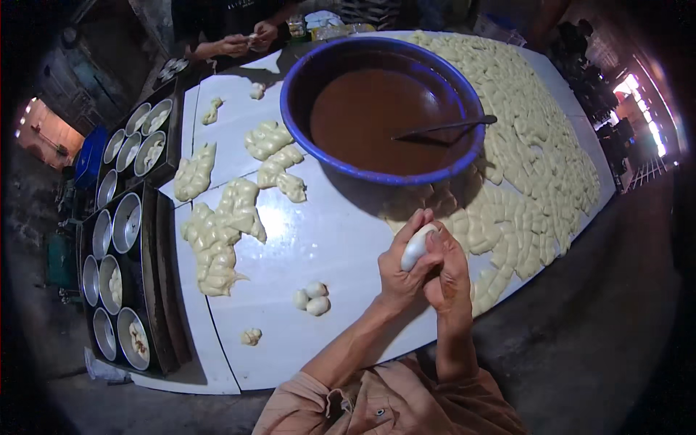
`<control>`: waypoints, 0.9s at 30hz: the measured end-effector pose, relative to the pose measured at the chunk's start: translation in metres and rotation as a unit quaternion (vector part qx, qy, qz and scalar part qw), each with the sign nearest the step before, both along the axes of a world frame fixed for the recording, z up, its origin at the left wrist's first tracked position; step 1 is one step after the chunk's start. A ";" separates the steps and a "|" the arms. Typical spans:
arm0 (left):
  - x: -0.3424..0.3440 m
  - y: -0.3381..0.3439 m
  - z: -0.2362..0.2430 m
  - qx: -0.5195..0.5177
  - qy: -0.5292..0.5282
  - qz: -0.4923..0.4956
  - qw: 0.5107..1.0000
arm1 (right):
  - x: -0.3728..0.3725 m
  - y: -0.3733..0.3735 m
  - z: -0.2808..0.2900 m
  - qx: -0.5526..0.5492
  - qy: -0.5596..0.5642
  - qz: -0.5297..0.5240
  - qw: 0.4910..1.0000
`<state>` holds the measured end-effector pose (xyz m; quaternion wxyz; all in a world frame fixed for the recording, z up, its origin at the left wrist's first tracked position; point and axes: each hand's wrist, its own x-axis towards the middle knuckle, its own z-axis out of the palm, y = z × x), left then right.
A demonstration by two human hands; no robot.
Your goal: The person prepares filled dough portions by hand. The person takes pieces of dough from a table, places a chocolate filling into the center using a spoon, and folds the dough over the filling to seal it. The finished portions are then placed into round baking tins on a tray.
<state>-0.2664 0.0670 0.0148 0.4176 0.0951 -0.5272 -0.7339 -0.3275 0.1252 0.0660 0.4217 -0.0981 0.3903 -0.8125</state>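
Observation:
A smooth white lump of dough is squeezed between my two hands, over the near part of the white table. My left hand wraps it from the left, and my right hand presses from the right with its thumb bent over the lump. Just beyond them stands a large blue basin of thick brown filling, with a dark-handled spoon leaning in it. Three small dough balls lie together to the left of my hands. A tiny knobbly dough piece sits nearer the table's front.
Many flattened dough pieces cover the table's right side. Joined dough clumps lie left of centre. Dark trays of round metal tins line the left edge, some tins holding dough. Across the table, another person's hands hold something small.

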 end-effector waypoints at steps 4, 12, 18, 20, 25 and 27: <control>0.006 -0.018 0.017 0.148 0.013 -0.047 0.988 | -0.022 -0.020 0.005 0.030 0.052 0.051 0.997; 0.063 -0.061 0.011 0.131 -0.226 -0.068 0.963 | -0.121 -0.124 0.039 0.248 0.494 0.141 0.821; 0.079 -0.064 0.000 0.134 -0.249 -0.054 0.958 | -0.162 -0.154 -0.011 0.261 0.748 0.347 0.502; 0.087 -0.069 -0.004 0.126 -0.260 -0.039 0.957 | -0.146 -0.160 0.013 0.296 0.669 0.363 0.576; 0.080 -0.070 -0.002 0.148 -0.245 -0.024 0.958 | -0.128 -0.147 0.039 0.289 0.655 0.285 0.637; 0.071 -0.069 0.002 0.131 -0.240 -0.020 0.962 | -0.118 -0.139 0.045 0.265 0.549 0.259 0.749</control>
